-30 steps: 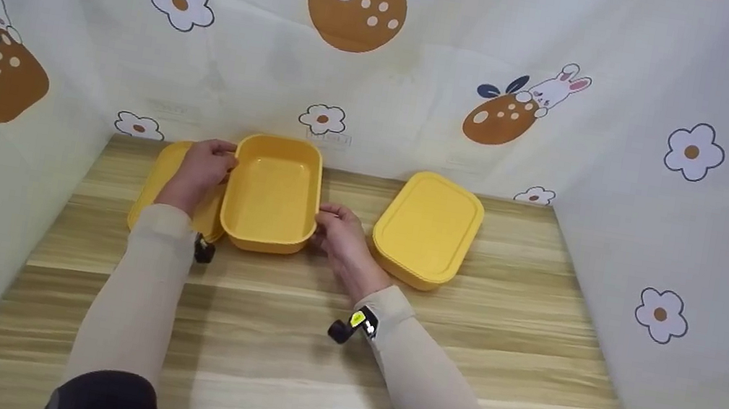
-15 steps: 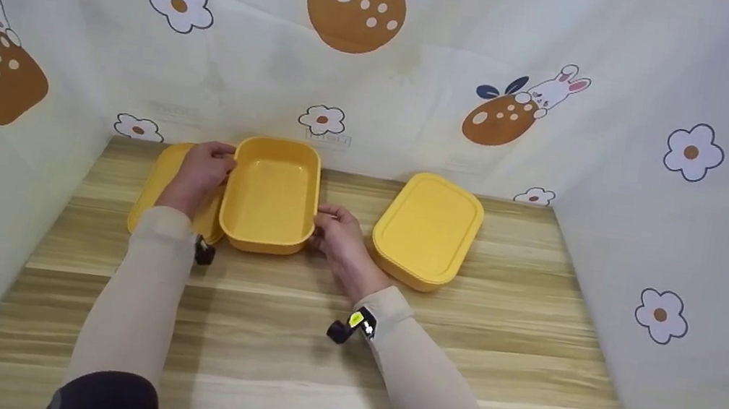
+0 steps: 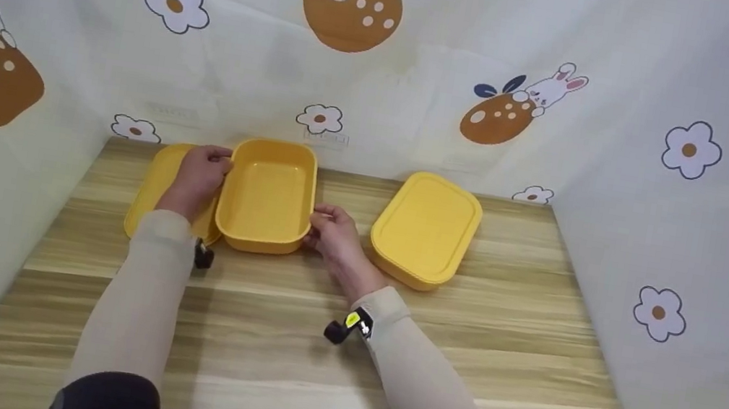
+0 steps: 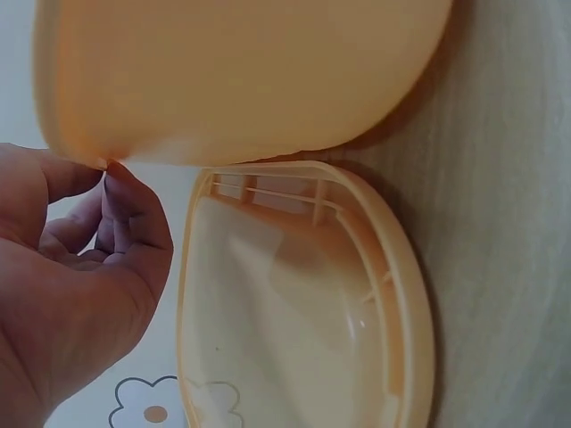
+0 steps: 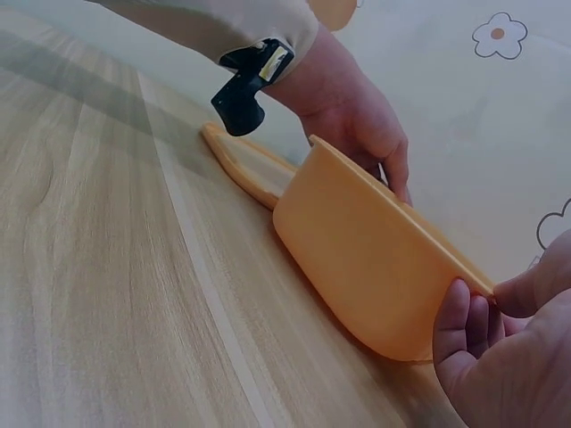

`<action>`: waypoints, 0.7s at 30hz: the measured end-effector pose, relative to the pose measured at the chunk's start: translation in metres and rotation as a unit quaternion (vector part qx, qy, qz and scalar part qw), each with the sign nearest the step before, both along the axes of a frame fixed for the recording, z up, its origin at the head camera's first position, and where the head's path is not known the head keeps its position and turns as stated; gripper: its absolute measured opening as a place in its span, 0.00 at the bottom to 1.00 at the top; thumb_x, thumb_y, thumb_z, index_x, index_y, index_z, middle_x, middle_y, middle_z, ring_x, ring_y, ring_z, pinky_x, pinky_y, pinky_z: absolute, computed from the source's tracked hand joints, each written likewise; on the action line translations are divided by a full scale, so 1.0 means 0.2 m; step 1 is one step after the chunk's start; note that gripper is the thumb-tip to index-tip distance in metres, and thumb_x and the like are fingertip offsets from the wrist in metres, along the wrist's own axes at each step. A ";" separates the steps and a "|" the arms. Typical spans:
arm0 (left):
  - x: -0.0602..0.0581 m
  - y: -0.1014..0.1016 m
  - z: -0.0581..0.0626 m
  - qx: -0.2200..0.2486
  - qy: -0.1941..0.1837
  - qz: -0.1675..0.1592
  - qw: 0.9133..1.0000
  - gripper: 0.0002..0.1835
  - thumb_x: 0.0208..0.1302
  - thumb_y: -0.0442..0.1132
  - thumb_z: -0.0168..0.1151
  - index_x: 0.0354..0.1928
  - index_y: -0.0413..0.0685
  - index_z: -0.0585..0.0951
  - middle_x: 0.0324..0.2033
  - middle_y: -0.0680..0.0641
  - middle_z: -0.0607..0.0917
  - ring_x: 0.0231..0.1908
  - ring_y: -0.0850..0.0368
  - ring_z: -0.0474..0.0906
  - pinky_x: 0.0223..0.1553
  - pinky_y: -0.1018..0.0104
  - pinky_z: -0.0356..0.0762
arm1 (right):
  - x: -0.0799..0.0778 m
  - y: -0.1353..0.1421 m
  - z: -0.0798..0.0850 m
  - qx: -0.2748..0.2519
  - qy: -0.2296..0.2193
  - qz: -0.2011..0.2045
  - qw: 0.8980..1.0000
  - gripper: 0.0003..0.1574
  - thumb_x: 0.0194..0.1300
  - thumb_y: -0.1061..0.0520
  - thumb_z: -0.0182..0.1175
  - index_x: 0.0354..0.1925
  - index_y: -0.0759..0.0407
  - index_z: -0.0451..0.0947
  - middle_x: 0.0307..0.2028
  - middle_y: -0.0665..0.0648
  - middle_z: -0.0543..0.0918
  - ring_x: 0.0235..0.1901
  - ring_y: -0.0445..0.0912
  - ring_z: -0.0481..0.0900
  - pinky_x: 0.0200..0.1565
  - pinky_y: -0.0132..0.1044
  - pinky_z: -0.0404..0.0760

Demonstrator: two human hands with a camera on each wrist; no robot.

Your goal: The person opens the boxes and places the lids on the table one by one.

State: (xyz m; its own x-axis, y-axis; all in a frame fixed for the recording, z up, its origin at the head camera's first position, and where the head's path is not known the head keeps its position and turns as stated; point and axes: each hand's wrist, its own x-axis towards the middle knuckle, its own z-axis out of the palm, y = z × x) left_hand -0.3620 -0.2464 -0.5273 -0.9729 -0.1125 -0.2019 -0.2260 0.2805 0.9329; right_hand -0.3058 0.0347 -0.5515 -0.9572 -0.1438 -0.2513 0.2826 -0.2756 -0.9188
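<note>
A yellow, rounded rectangular lunch box [image 3: 266, 200] stands uncovered at the back of the table, its inside bare. My left hand [image 3: 199, 177] pinches its left rim between thumb and fingers, as the left wrist view shows close up. At the opposite side my right hand [image 3: 342, 245] holds the rim, thumb on top and fingers curled against the outer wall [image 5: 375, 259]. Beneath my left hand lies a matching yellow lid [image 3: 156, 190], ribbed inner side up [image 4: 294, 303], right beside the box. Part of that lid is hidden by the left hand.
To the right stands a second yellow lunch box [image 3: 428, 229] with its lid on. A printed curtain [image 3: 414, 73] rises behind the wood-grain table [image 3: 266, 364] and along both sides. Small black cameras [image 3: 337, 332] sit on the wrists.
The lunch box has shifted very slightly left and toward the person, with both hands keeping hold of its rim. The lid and the covered box stay in place.
</note>
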 end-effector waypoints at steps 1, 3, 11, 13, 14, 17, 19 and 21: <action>0.00 0.00 0.00 0.000 0.002 0.000 1.000 0.26 0.87 0.39 0.49 0.80 0.37 0.72 0.73 0.36 0.76 0.69 0.43 0.74 0.71 0.51 0.76 | 0.00 0.00 0.00 0.000 0.001 0.001 1.000 0.20 0.80 0.70 0.57 0.66 0.75 0.73 0.48 0.68 0.84 0.37 0.49 0.82 0.39 0.39 0.85; -0.01 0.00 -0.01 -0.003 0.003 0.001 1.000 0.26 0.87 0.39 0.49 0.79 0.37 0.72 0.72 0.36 0.76 0.68 0.44 0.75 0.70 0.51 0.76 | 0.00 0.00 0.00 0.000 0.001 0.003 1.000 0.20 0.81 0.70 0.56 0.67 0.75 0.73 0.49 0.70 0.84 0.37 0.50 0.82 0.40 0.39 0.85; -0.01 0.00 -0.01 0.000 -0.014 0.004 1.000 0.27 0.88 0.40 0.49 0.81 0.39 0.70 0.73 0.37 0.75 0.70 0.43 0.74 0.73 0.49 0.74 | 0.01 0.00 0.01 0.015 0.004 0.003 1.000 0.19 0.81 0.69 0.57 0.65 0.74 0.74 0.48 0.71 0.84 0.35 0.49 0.83 0.38 0.40 0.87; -0.01 0.00 0.00 0.001 -0.019 0.004 1.000 0.27 0.88 0.40 0.49 0.82 0.40 0.69 0.74 0.37 0.75 0.71 0.42 0.73 0.74 0.48 0.73 | 0.01 0.00 0.01 0.018 0.004 0.004 1.000 0.18 0.81 0.68 0.57 0.64 0.74 0.74 0.45 0.69 0.84 0.33 0.48 0.82 0.38 0.41 0.87; -0.02 0.00 0.00 0.001 -0.021 0.004 1.000 0.27 0.88 0.40 0.48 0.82 0.40 0.69 0.74 0.37 0.75 0.71 0.42 0.73 0.74 0.48 0.73 | 0.01 0.00 0.01 0.019 0.003 0.004 1.000 0.17 0.81 0.68 0.57 0.64 0.74 0.74 0.44 0.68 0.84 0.33 0.47 0.82 0.38 0.41 0.87; -0.02 0.00 -0.01 -0.002 -0.019 0.006 1.000 0.27 0.88 0.40 0.48 0.82 0.39 0.69 0.73 0.36 0.75 0.71 0.42 0.73 0.74 0.49 0.73 | 0.01 -0.01 0.00 0.027 -0.003 0.002 1.000 0.15 0.81 0.67 0.57 0.61 0.72 0.75 0.40 0.65 0.83 0.31 0.47 0.81 0.38 0.42 0.87; -0.01 0.00 -0.01 0.001 -0.008 0.007 1.000 0.27 0.87 0.39 0.48 0.81 0.38 0.70 0.72 0.36 0.76 0.70 0.42 0.73 0.73 0.50 0.73 | 0.01 -0.01 0.00 0.037 -0.006 -0.002 0.999 0.14 0.81 0.66 0.58 0.60 0.70 0.76 0.39 0.64 0.83 0.30 0.46 0.81 0.37 0.41 0.87; 0.00 0.01 -0.01 0.002 0.006 0.009 1.000 0.27 0.86 0.38 0.49 0.80 0.36 0.71 0.71 0.35 0.76 0.69 0.43 0.74 0.72 0.51 0.74 | 0.02 -0.01 0.01 0.046 -0.006 -0.004 0.999 0.13 0.82 0.66 0.58 0.60 0.70 0.77 0.40 0.65 0.83 0.30 0.45 0.81 0.37 0.41 0.86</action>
